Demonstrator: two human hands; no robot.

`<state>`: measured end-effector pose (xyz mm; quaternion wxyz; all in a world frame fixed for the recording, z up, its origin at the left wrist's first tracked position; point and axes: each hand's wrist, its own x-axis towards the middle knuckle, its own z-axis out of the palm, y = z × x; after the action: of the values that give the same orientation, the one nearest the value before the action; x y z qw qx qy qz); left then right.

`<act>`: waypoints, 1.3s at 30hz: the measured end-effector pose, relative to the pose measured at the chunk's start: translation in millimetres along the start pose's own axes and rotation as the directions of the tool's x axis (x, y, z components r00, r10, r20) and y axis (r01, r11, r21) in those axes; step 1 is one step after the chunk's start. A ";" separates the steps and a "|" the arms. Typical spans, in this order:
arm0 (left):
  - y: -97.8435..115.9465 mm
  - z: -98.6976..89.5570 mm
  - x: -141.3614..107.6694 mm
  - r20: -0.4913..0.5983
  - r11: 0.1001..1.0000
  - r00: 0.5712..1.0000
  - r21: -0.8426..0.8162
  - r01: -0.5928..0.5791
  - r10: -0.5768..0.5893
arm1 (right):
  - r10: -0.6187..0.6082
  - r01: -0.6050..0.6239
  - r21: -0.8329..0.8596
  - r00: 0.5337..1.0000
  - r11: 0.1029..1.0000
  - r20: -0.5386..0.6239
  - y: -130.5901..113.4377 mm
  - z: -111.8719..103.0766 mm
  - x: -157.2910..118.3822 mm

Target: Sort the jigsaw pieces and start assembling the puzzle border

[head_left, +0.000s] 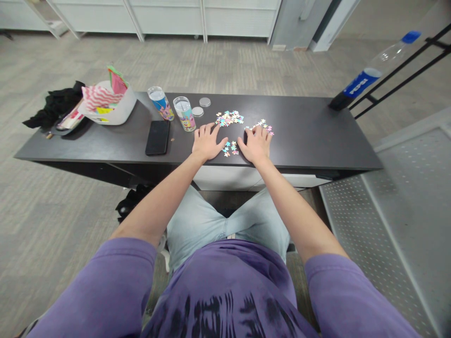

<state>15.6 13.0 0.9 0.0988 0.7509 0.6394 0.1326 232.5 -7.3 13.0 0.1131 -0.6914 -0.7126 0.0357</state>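
Hands spread, palms down; puzzle pieces between them; pile beyond; more by the right.

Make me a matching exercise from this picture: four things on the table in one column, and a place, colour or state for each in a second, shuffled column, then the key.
Column one
1. Pepsi bottle
2. Phone
3. White basket
4. Small group of jigsaw pieces

Column two
A. Between the left hand and the right hand
B. Has a zigzag-striped packet in it
C. Near the right end of the tabletop
D. Black, lying flat

Right pairs: 1-C, 2-D, 3-B, 4-A
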 end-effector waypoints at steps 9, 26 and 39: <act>-2.0 -1.9 -4.0 0.004 0.992 0.992 -0.016 -0.124 0.124 | -0.001 0.002 0.024 1.000 1.000 -0.019 4.3 6.1 3.5; -4.6 2.4 -1.2 0.035 0.968 0.967 -0.012 -0.252 0.252 | -0.109 0.109 0.020 0.994 0.994 -0.012 7.7 9.1 4.8; -4.0 0.8 -2.4 0.025 0.968 0.967 -0.002 -0.252 0.252 | -0.127 0.128 0.033 0.992 0.991 -0.025 10.9 13.3 6.4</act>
<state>11.7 11.3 -1.4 0.0888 0.8278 0.5375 0.1344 240.2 0.9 -1.5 0.1353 -0.6429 -0.7532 0.0327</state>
